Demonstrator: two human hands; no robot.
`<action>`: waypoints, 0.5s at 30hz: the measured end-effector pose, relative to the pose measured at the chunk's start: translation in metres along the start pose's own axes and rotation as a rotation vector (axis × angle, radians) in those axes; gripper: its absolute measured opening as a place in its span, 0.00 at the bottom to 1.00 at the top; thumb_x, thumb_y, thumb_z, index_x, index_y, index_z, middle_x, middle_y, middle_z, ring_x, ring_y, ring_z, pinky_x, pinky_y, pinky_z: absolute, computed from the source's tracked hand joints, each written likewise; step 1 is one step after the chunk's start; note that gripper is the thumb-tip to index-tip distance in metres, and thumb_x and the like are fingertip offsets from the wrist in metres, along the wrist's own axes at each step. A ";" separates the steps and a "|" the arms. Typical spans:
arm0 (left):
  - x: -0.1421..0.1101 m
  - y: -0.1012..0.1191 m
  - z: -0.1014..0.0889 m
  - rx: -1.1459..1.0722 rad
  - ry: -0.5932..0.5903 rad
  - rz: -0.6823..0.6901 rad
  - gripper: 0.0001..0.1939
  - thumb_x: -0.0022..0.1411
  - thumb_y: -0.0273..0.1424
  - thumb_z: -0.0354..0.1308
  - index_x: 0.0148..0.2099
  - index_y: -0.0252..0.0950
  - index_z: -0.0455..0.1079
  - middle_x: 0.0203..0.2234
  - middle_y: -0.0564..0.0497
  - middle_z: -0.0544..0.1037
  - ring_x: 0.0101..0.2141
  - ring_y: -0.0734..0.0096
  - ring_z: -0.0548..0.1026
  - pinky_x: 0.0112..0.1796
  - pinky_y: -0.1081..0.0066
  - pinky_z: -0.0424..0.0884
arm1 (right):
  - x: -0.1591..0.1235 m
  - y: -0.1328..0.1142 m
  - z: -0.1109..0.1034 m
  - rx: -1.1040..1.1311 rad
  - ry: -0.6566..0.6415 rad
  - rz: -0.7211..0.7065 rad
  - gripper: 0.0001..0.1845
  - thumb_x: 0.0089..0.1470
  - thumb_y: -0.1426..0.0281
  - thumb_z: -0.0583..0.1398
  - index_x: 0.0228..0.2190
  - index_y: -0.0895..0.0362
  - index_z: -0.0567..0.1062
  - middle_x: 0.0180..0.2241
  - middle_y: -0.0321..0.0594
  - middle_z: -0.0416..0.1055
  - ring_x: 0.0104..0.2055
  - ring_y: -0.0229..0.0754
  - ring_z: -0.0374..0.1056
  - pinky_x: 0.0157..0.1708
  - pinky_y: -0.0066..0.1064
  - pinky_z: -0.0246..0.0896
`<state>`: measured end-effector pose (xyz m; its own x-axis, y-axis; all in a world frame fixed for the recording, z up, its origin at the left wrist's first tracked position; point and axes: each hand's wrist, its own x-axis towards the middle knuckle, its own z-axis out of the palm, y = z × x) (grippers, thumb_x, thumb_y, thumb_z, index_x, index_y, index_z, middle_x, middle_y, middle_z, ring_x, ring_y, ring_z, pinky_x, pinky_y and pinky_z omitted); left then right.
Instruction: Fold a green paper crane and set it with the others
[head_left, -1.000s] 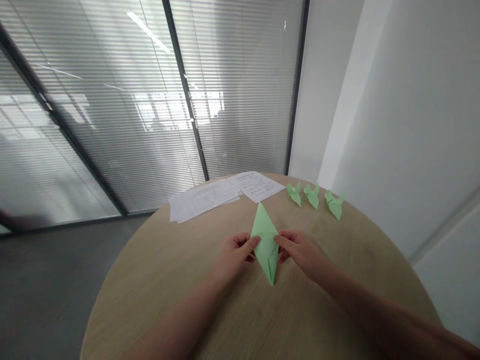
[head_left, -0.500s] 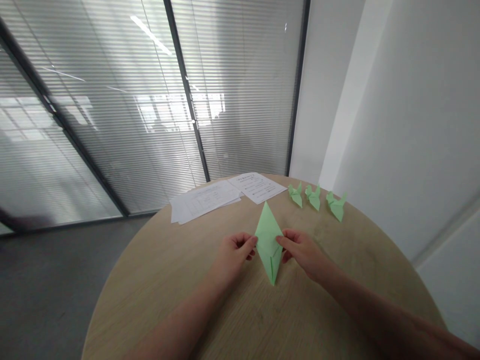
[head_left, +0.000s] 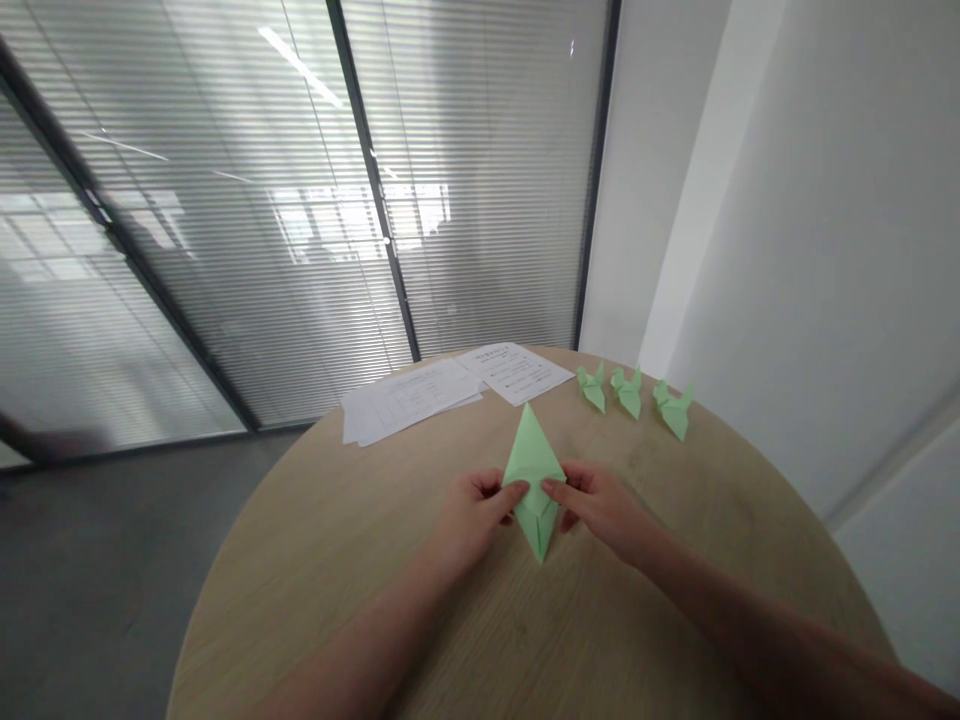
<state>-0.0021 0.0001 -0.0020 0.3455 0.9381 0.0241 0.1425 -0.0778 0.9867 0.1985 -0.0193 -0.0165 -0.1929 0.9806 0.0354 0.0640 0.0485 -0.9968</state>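
Note:
A diamond-shaped piece of folded green origami paper point(head_left: 531, 450) is held upright-pointed between both hands above the table. My left hand point(head_left: 480, 505) pinches its left corner, the thumb lying across the front face. My right hand point(head_left: 589, 498) grips the right corner, its thumb pressed on the front near the middle. Fingers of both hands are partly hidden behind the paper. A centre slit shows in its lower part, below a folded edge.
Three folded green paper birds, the nearest a paper bird point(head_left: 674, 410), stand in a row at the back right. Printed sheets point(head_left: 420, 398) overlap at the back of the round wooden table point(head_left: 322, 560). Beyond its edge are a glass partition with blinds point(head_left: 480, 200) and a white wall point(head_left: 840, 250).
Both thumbs have slid inward over the front of the paper and now lie closer together. The paper has shifted slightly left.

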 end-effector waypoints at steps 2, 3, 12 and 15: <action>-0.001 0.001 0.001 0.005 -0.016 -0.013 0.20 0.55 0.48 0.67 0.29 0.33 0.77 0.22 0.51 0.76 0.25 0.72 0.71 0.29 0.71 0.68 | 0.000 0.000 -0.001 0.003 -0.009 0.007 0.22 0.49 0.49 0.67 0.33 0.56 0.81 0.28 0.40 0.74 0.28 0.41 0.67 0.26 0.30 0.64; -0.001 0.001 0.002 0.002 -0.030 -0.023 0.21 0.55 0.48 0.67 0.29 0.33 0.77 0.22 0.51 0.76 0.25 0.72 0.71 0.29 0.71 0.68 | -0.001 -0.001 -0.001 0.003 -0.006 0.009 0.22 0.49 0.50 0.67 0.32 0.56 0.81 0.28 0.39 0.74 0.28 0.41 0.67 0.27 0.30 0.64; 0.001 0.000 -0.001 -0.101 -0.080 -0.043 0.20 0.54 0.47 0.69 0.34 0.33 0.80 0.26 0.49 0.81 0.27 0.70 0.75 0.31 0.71 0.70 | -0.005 -0.005 0.000 -0.030 -0.009 -0.029 0.20 0.49 0.51 0.67 0.26 0.57 0.80 0.24 0.38 0.71 0.26 0.39 0.64 0.27 0.30 0.62; 0.002 0.000 -0.005 -0.108 -0.064 -0.046 0.20 0.54 0.46 0.70 0.32 0.32 0.80 0.26 0.48 0.81 0.27 0.71 0.75 0.31 0.71 0.70 | -0.003 -0.005 0.001 -0.028 -0.010 -0.011 0.22 0.48 0.49 0.68 0.28 0.57 0.82 0.25 0.39 0.73 0.25 0.38 0.64 0.25 0.29 0.62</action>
<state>-0.0062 0.0038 -0.0011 0.3999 0.9161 -0.0283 0.0597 0.0047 0.9982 0.1981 -0.0228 -0.0121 -0.2032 0.9781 0.0451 0.0888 0.0642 -0.9940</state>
